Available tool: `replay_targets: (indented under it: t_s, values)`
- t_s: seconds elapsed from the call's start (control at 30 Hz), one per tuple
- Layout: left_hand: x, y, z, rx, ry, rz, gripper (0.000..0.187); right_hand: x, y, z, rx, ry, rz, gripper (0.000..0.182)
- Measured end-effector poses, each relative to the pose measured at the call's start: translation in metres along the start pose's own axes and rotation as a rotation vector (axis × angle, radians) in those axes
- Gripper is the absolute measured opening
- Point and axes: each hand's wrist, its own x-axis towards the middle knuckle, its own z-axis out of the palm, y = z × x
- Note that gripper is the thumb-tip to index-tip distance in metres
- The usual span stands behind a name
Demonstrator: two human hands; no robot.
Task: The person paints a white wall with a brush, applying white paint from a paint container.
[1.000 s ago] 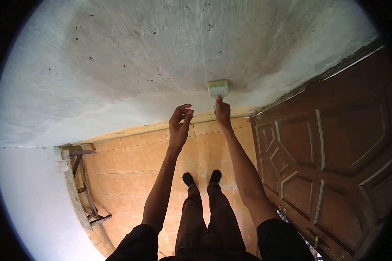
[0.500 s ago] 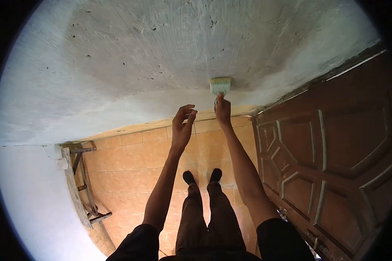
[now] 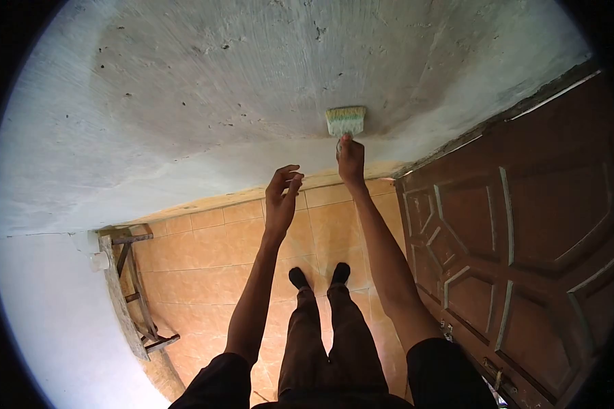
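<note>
A flat paintbrush [image 3: 346,123] with a pale, paint-smeared body and yellowish bristles is gripped by the handle in my right hand [image 3: 351,160]. Its bristles lie at the wall [image 3: 266,82], pointing up along it. Around the brush the wall is grey, streaked with brush marks and dotted with small dark pits; toward the sides it is paler. To the left, my left hand [image 3: 281,194] hangs in the air in front of the lower wall, fingers curved and apart, with nothing in it.
A brown panelled door [image 3: 512,252] stands close on the right. At the left, a wooden bench [image 3: 126,293] rests by the white side wall [image 3: 54,300]. My feet [image 3: 319,275] are on the orange tiled floor [image 3: 205,273], facing the wall.
My right hand has moved the paintbrush slightly up the wall. The left hand has barely shifted and stays empty.
</note>
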Motion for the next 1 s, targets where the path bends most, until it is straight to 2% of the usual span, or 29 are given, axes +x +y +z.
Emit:
replay_targets:
  t_s: [0.2, 0.3, 0.4, 0.5, 0.53, 0.63, 0.73, 0.83, 0.93, 1.0]
  values:
    - [-0.004, 0.012, 0.001, 0.014, -0.014, -0.09, 0.027, -0.057, 0.037, -0.021, -0.263, -0.059, 0.33, 0.062]
    - [-0.001, -0.009, -0.002, 0.035, -0.023, 0.019, 0.028, -0.069, -0.005, -0.018, -0.083, -0.008, 0.092, 0.062]
    - [-0.003, -0.009, -0.001, 0.001, -0.02, -0.046, 0.028, -0.033, -0.043, -0.002, 0.032, 0.008, 0.023, 0.06]
    - [-0.007, -0.002, 0.0, 0.008, -0.002, -0.083, 0.028, 0.0, -0.049, 0.004, 0.061, 0.054, -0.021, 0.059]
    - [-0.009, -0.003, -0.002, 0.02, -0.006, -0.06, 0.028, -0.002, -0.033, 0.002, 0.035, 0.054, -0.023, 0.059]
    - [-0.012, 0.002, -0.006, 0.037, -0.007, -0.012, 0.027, -0.033, 0.019, -0.009, -0.22, -0.03, 0.149, 0.059]
    - [-0.021, 0.012, -0.004, 0.021, 0.001, -0.028, 0.027, -0.066, -0.011, -0.025, -0.131, -0.015, 0.14, 0.055]
    - [-0.037, 0.029, 0.001, -0.017, -0.016, -0.067, 0.026, -0.081, -0.063, -0.03, 0.189, 0.014, 0.392, 0.051]
    - [-0.051, 0.048, 0.001, -0.069, 0.008, -0.105, 0.025, -0.091, -0.132, -0.039, 0.213, -0.009, 0.428, 0.036]
    - [-0.062, 0.07, -0.008, -0.095, 0.035, -0.078, 0.024, -0.103, -0.155, -0.043, 0.293, -0.016, 0.442, 0.034]
